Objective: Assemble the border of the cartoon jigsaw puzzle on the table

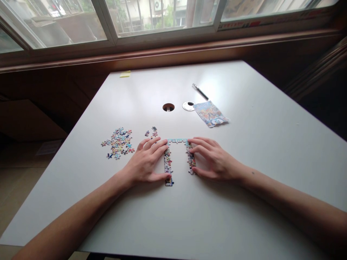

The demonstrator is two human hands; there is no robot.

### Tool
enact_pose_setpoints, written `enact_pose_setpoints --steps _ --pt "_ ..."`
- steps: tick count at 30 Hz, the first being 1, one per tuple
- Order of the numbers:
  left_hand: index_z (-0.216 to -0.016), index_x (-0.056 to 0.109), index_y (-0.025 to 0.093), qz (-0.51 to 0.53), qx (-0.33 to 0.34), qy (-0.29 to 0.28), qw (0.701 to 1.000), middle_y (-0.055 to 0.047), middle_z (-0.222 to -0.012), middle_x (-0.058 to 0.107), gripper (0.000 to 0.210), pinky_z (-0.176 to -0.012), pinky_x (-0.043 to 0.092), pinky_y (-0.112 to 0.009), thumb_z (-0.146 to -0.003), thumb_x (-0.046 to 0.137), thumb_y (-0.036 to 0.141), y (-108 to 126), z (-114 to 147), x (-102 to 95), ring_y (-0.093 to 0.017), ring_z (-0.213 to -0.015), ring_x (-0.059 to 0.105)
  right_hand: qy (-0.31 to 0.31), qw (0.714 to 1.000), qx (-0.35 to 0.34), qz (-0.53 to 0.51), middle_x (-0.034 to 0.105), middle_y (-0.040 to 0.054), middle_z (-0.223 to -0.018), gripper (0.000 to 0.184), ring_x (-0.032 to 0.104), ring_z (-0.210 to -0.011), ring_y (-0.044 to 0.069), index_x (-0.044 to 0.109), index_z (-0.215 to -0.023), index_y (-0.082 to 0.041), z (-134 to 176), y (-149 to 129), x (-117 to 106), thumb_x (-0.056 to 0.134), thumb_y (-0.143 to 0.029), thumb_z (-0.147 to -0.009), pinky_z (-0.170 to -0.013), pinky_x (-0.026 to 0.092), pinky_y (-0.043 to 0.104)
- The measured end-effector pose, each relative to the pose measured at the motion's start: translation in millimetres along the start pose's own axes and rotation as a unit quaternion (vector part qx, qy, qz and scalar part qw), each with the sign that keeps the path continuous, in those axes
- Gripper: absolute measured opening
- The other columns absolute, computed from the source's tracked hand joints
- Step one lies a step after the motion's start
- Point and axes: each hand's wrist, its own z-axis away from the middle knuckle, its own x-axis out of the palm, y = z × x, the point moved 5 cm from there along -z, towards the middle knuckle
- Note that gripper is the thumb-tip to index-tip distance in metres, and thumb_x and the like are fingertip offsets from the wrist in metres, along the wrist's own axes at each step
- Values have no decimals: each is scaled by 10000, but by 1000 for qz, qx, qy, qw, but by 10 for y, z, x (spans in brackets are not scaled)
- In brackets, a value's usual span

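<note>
Head view: left hand (146, 162) and right hand (213, 159) splayed; fingertips (168, 176) partly hide puzzle border (177, 140).

We see daylight entering through the windows (162, 16), pale and washed out, with glare on the far tabletop (151, 85) (brightest around the pen (200, 91)). Soft shadow lies below the right forearm (271, 193); side edges look dim and stretched; fine print on the puzzle (167, 159) blurs.

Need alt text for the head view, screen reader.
A person's left hand and right hand touch opposite sides of a three-sided jigsaw border on a white table. A heap of loose pieces lies at left; a picture sheet and a pen lie farther back, right of centre.
</note>
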Motion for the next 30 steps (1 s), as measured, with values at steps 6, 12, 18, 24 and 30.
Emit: enact_pose_setpoints --steps 6,12,18,24,30 --pt "-1454 443 186 2 5 1 1000 -109 -1569 406 854 -1220 149 -514 -818 564 744 -1 0 7 -355 -1462 314 -2 1000 1 -9 497 148 -1457 369 445 -1361 337 522 -1168 -238 0 -7 -18 656 -374 -853 -1077 415 541" --pt "-1477 413 194 5 9 3 1000 -117 -1586 374 868 -1218 158 -521 -822 546 748 -18 6 17 -355 -1467 302 0 1000 5 -20 493 151 -1460 381 440 -1362 338 516 -1177 -241 5 -2 -32 664 -358 -846 -1076 416 543" --pt "-1454 444 184 4 2 -1 1000 -122 -1578 387 900 -1221 151 -519 -790 556 782 -13 3 9 -355 -1459 315 1 1000 1 -17 523 155 -1416 382 455 -1338 324 513 -1170 -235 -2 10 -26 665 -385 -853 -1076 417 527" --pt "-1447 452 184 0 0 -3 1000 -116 -1574 396 899 -1223 141 -516 -792 541 793 -13 3 9 -346 -1455 330 2 1000 -3 -16 536 143 -1405 364 462 -1323 323 521 -1153 -238 -10 0 -27 668 -382 -852 -1072 419 529" --pt "-1445 456 178 -2 -3 -4 1000 -111 -1577 393 891 -1227 128 -519 -798 544 784 -12 7 6 -345 -1461 322 0 1000 0 -16 538 135 -1413 369 458 -1328 331 530 -1158 -243 -13 2 -25 669 -389 -848 -1072 417 533"
